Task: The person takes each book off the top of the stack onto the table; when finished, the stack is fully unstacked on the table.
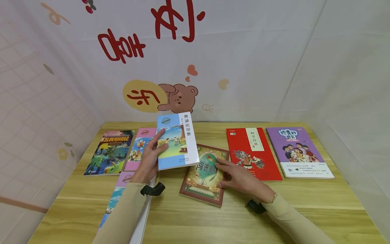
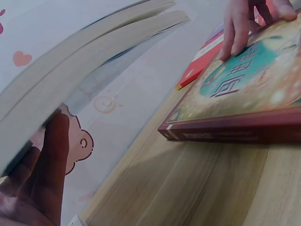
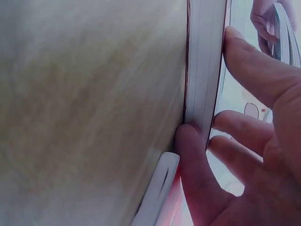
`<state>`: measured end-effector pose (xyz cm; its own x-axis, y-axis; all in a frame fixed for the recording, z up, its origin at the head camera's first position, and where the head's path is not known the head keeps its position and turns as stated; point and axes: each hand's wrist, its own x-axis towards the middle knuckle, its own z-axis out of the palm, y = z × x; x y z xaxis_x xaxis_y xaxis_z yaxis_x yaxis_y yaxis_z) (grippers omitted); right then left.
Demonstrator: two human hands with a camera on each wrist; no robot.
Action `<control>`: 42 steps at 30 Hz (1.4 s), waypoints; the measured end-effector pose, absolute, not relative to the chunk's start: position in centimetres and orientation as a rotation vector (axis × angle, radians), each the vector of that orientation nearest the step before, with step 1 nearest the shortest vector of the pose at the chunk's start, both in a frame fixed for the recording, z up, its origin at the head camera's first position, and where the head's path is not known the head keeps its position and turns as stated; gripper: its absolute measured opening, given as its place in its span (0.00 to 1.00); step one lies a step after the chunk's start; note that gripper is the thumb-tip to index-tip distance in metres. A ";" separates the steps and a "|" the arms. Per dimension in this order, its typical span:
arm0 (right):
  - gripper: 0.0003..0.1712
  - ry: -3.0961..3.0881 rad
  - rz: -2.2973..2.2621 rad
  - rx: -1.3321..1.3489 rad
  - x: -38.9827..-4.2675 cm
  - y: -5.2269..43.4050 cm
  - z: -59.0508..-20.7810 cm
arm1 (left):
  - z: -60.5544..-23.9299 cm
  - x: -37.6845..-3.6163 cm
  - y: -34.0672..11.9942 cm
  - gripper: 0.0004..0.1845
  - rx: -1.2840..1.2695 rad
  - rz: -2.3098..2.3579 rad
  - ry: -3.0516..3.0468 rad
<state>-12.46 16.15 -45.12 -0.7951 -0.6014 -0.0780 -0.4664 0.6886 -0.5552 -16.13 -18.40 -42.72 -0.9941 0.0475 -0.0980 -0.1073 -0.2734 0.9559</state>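
My left hand (image 1: 149,157) holds a blue-and-white paperback (image 1: 170,162) raised over the table, its cover facing up, with the thumb across the cover picture. In the left wrist view its pages (image 2: 89,56) show as two blocks with a gap between. My right hand (image 1: 242,178) grips the right edge of a brown-bordered book (image 1: 198,179) with a green cover picture, just below and right of the paperback. In the right wrist view one finger (image 3: 190,146) meets this book's page edge (image 3: 204,66), while other fingertips rest on its cover.
On the wooden table (image 1: 179,223), a dinosaur book (image 1: 111,154) and a pink book (image 1: 141,147) lie at the left. Another pink-and-blue book (image 1: 115,201) lies partly under the left forearm. A red book (image 1: 265,169) and a purple book (image 1: 297,144) lie at the right. Printed cloth (image 1: 243,61) hangs behind.
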 end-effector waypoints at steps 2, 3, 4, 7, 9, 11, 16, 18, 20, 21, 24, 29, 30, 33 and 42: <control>0.44 2.624 -0.760 -0.884 -12.1 16.2 -45.1 | -42.8 -16.3 -18.5 0.32 -0.076 2.428 1.831; 0.44 2.610 -0.757 -0.903 -11.9 16.2 -45.1 | -42.9 -16.4 -18.5 0.32 -0.078 2.425 1.833; 0.44 2.594 -0.753 -0.918 -11.6 16.3 -45.0 | -42.9 -16.5 -18.5 0.32 -0.078 2.423 1.839; 0.45 2.577 -0.732 -0.951 -10.8 16.3 -45.0 | -43.2 -16.8 -18.6 0.32 -0.078 2.418 1.858; 0.45 2.582 -0.721 -0.957 -10.4 16.2 -44.9 | -43.4 -17.1 -18.6 0.33 -0.076 2.406 1.889; 0.45 2.586 -0.714 -0.948 -10.3 16.2 -44.9 | -43.7 -17.3 -18.6 0.33 -0.072 2.377 1.931; 0.45 2.569 -0.717 -0.928 -10.2 16.2 -45.2 | -44.2 -18.5 -18.5 0.32 -0.062 2.319 1.987; 0.45 2.564 -0.719 -0.928 -10.1 16.2 -45.2 | -44.2 -19.0 -18.5 0.32 -0.052 2.312 1.983; 0.45 2.565 -0.709 -0.929 -10.1 16.2 -45.2 | -44.2 -19.6 -18.5 0.32 -0.031 2.289 1.995; 0.45 2.564 -0.703 -0.932 -10.0 16.3 -45.1 | -44.2 -19.8 -18.4 0.32 -0.022 2.273 2.002; 0.44 2.561 -0.678 -0.946 -9.8 16.4 -44.9 | -44.3 -20.3 -18.3 0.32 -0.012 2.226 2.024; 0.43 2.534 -0.666 -0.957 -9.2 16.9 -44.5 | -44.5 -20.8 -18.2 0.32 -0.020 2.180 2.034; 0.43 2.531 -0.670 -0.958 -9.0 17.0 -44.4 | -44.6 -20.8 -18.2 0.33 -0.025 2.174 2.036; 0.43 2.526 -0.685 -0.960 -8.7 17.2 -44.3 | -44.8 -20.8 -18.0 0.33 -0.044 2.140 2.057; 0.43 2.512 -0.635 -0.999 -8.0 18.0 -44.0 | -45.5 -20.8 -17.3 0.33 -0.049 1.959 2.191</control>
<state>-8.05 17.97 -43.95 -0.6838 -0.7110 -0.1638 -0.5479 0.6486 -0.5282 -20.79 -17.27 -45.49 -0.9791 0.1093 -0.1714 -0.1581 0.1203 0.9801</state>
